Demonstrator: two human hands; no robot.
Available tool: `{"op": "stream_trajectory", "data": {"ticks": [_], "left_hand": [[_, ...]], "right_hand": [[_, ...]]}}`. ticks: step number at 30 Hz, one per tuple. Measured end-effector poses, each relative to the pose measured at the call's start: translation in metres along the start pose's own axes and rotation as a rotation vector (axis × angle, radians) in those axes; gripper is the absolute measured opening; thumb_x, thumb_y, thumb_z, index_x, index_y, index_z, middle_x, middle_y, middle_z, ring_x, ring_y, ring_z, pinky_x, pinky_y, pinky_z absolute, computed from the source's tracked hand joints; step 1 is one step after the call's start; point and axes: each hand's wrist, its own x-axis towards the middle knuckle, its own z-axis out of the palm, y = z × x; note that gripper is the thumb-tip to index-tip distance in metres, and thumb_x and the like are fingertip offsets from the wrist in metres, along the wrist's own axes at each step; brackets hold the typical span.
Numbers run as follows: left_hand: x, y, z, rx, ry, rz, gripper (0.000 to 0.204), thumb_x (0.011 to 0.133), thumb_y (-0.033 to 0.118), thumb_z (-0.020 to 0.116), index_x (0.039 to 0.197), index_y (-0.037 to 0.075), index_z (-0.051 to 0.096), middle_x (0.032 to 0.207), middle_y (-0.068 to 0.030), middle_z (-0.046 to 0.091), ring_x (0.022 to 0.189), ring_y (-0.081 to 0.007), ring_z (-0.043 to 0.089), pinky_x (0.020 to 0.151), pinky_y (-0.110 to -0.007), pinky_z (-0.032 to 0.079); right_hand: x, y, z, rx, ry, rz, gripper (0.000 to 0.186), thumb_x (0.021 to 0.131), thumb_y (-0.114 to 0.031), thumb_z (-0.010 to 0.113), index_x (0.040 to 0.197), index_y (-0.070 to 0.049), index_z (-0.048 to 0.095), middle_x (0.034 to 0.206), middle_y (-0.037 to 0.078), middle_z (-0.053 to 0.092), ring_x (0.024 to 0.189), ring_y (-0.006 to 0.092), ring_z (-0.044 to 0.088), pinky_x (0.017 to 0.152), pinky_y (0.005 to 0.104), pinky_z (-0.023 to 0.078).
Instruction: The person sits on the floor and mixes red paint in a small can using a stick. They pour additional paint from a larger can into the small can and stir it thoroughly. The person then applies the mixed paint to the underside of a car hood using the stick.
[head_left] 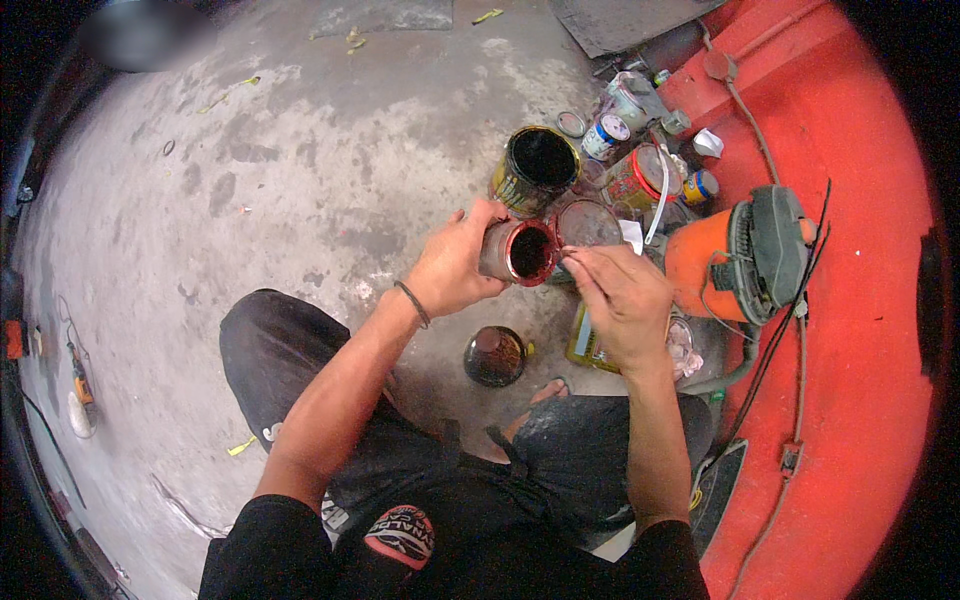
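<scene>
My left hand [455, 262] is wrapped round a small paint can [497, 250], which is tilted so that its mouth faces me. Dark red paint coats the rim, and the inside looks dark. At the can's right edge, the fingers of my right hand [632, 300] are pinched together. What they hold, if anything, is too small to make out. Just beyond stands a larger open can [505, 190] with a black inside and drips down its side. A dark round container [495, 357] with a reddish-brown middle sits on the floor between my knees.
Several paint cans crowd the right, including a red-rimmed can [628, 190] with a white strip across it and a blue-and-white can [604, 137]. An orange-and-black vacuum cleaner [715, 255] stands against the red wall [860, 350]. Cables hang along that wall. A corded tool [80, 375] lies far left.
</scene>
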Motion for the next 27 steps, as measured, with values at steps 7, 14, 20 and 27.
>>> {"op": "stream_trajectory", "data": {"ticks": [7, 14, 20, 27], "left_hand": [[0.003, 0.004, 0.004, -0.019, 0.002, -0.027, 0.081, 0.073, 0.018, 0.092, 0.141, 0.012, 0.047, 0.126, -0.0135, 0.071, 0.121, -0.0407, 0.069, 0.125, -0.064, 0.035], [0.003, 0.002, 0.03, 0.032, -0.104, -0.017, 0.086, 0.069, 0.017, 0.092, 0.142, 0.011, 0.047, 0.139, -0.0133, 0.058, 0.138, -0.0392, 0.057, 0.124, -0.073, 0.025], [0.002, 0.004, 0.006, -0.085, -0.122, -0.194, 0.082, 0.078, 0.023, 0.089, 0.148, 0.009, 0.05, 0.144, -0.0139, 0.061, 0.134, -0.041, 0.056, 0.117, -0.054, 0.04], [-0.026, 0.122, -0.127, -0.08, 0.073, -0.401, 0.076, 0.08, 0.025, 0.089, 0.144, 0.008, 0.05, 0.134, -0.0154, 0.065, 0.128, -0.0425, 0.06, 0.118, -0.052, 0.041]], "right_hand": [[0.004, 0.001, 0.009, 0.25, -0.024, 0.285, 0.017, 0.097, -0.018, 0.08, 0.105, -0.003, 0.08, 0.093, 0.015, 0.076, 0.08, 0.0308, 0.075, 0.072, 0.0397, 0.057], [0.015, -0.004, 0.012, 0.08, 0.014, 0.246, 0.009, 0.098, -0.012, 0.076, 0.102, -0.004, 0.077, 0.102, 0.015, 0.074, 0.091, 0.0346, 0.073, 0.081, 0.0434, 0.058], [0.039, 0.007, 0.03, 0.126, 0.078, 0.204, 0.017, 0.096, -0.012, 0.077, 0.112, -0.007, 0.08, 0.108, 0.014, 0.073, 0.101, 0.0372, 0.07, 0.086, 0.0473, 0.057], [0.131, -0.096, -0.044, 0.343, -0.098, 0.176, 0.021, 0.091, -0.009, 0.08, 0.112, -0.007, 0.082, 0.104, 0.015, 0.074, 0.094, 0.0358, 0.071, 0.082, 0.0448, 0.058]]}}
